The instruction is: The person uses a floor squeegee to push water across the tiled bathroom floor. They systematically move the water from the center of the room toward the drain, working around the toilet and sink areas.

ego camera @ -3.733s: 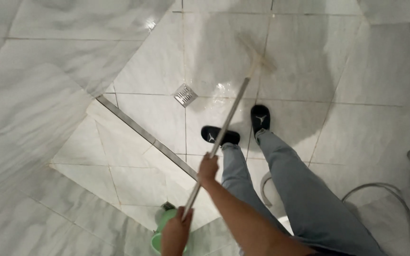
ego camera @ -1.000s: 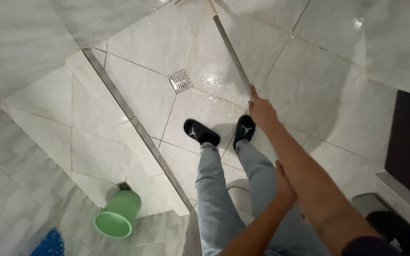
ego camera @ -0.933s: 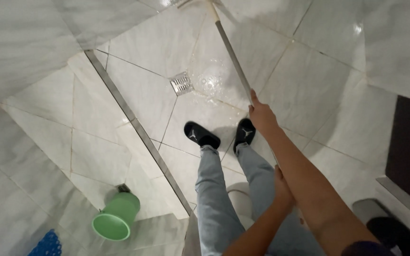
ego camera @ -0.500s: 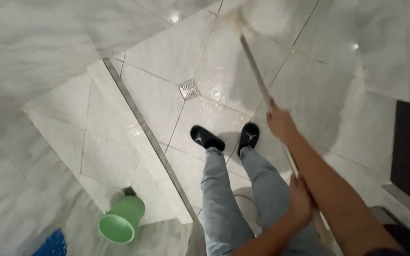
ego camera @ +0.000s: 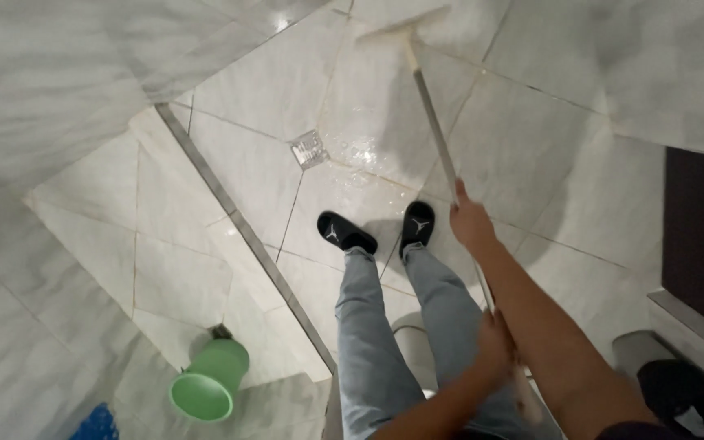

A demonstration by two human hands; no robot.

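My right hand [ego camera: 470,222] is closed round the middle of a long metal handle [ego camera: 433,122]. At its far end a pale squeegee head [ego camera: 405,24] rests on the white marble floor tiles. My left hand [ego camera: 496,346] grips the same handle lower down, near its top end, close to my body. A wet, glistening patch [ego camera: 368,155] lies on the tiles beside a square metal floor drain [ego camera: 310,149]. My feet in black slippers [ego camera: 345,232] stand just behind the wet patch, legs in grey jeans.
A grey metal strip [ego camera: 238,228] runs diagonally across the floor to my left. A green bucket [ego camera: 205,383] stands at the lower left beside a blue object [ego camera: 95,424]. A dark panel [ego camera: 702,244] and a black item [ego camera: 678,391] are at the right.
The handle has swung forward and to the right, and the squeegee head has come into view at the top. Both hands have kept their grip on the handle.
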